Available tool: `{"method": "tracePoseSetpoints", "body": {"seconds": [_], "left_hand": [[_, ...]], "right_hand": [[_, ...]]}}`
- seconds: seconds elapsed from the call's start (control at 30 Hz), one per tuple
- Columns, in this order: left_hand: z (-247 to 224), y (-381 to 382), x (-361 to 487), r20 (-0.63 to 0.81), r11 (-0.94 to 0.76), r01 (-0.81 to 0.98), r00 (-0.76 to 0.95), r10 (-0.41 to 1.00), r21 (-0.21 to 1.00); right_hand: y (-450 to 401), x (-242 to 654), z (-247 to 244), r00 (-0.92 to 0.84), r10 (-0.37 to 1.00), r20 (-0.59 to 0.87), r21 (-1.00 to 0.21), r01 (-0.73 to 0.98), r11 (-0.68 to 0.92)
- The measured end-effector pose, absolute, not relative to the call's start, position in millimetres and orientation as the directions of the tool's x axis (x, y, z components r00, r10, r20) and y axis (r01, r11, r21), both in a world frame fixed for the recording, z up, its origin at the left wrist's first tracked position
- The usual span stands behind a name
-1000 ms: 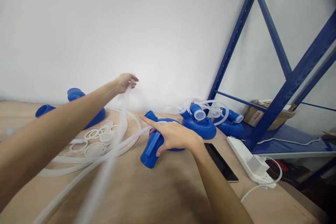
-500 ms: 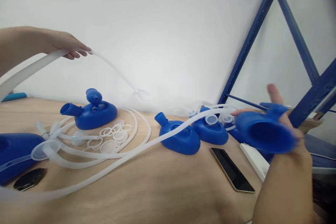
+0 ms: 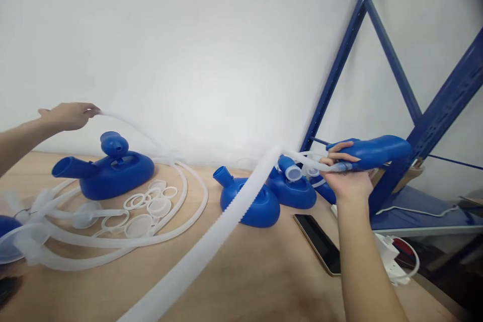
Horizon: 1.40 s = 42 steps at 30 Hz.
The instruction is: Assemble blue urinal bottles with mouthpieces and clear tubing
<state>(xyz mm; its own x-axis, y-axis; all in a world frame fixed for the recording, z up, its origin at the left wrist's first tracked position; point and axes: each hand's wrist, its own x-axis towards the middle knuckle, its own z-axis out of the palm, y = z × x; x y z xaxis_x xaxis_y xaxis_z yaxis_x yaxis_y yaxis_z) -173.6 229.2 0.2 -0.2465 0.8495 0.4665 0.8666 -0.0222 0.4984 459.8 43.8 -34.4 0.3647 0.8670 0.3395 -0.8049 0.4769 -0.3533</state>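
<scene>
At the left, my left hand (image 3: 71,115) is closed in a pinch on a thin translucent white tube (image 3: 126,121), which runs off to the right along the wall. My right hand (image 3: 349,181) grips a blue plastic urinal bottle (image 3: 381,152), raised and lying on its side over the table's right part. A ribbed white hose (image 3: 226,216) joins it near the fingers and sweeps down toward the lower left. Below my left hand another blue urinal bottle (image 3: 121,178) stands on the table, its wide mouth pointing left.
Two more blue bottles, one in the middle (image 3: 264,206) and one behind (image 3: 298,193), stand on the wooden table (image 3: 241,271). White rings and caps (image 3: 158,206) lie by coiled hoses (image 3: 196,211). A phone (image 3: 319,244), a white power strip (image 3: 392,261) and a blue rack (image 3: 339,70) are at right.
My left hand has moved lower and a little left with the tube. My right hand has turned the bottle so its mouth no longer faces me, and has shifted left. The view has swung slightly right.
</scene>
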Motion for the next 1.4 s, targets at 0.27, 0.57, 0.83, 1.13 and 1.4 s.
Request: {"method": "tracePoseSetpoints", "body": {"seconds": [0.27,0.57,0.83,1.13,1.4], "left_hand": [[-46,252,-162,0.394,-0.031,0.759,-0.302,0.868,0.65],[-52,261,-155,0.342,-0.075,0.698,-0.251,0.905,0.712],[-38,233,-161,0.262,-0.005,0.668,-0.285,0.922,0.744],[22,156,-35,0.608,-0.544,0.475,0.024,0.794,0.692],[-19,85,55,0.627,-0.697,0.293,0.303,0.717,0.655]], "right_hand": [[57,430,-38,0.272,0.909,0.316,-0.615,-0.671,0.415],[67,433,-38,0.153,0.978,0.142,-0.219,-0.959,0.182],[70,409,-35,0.339,0.94,0.033,-0.531,-0.791,0.304],[103,336,-34,0.228,0.966,0.121,-0.689,-0.681,0.247],[105,243,-75,-0.296,0.946,0.133,-0.987,-0.127,0.098]]}}
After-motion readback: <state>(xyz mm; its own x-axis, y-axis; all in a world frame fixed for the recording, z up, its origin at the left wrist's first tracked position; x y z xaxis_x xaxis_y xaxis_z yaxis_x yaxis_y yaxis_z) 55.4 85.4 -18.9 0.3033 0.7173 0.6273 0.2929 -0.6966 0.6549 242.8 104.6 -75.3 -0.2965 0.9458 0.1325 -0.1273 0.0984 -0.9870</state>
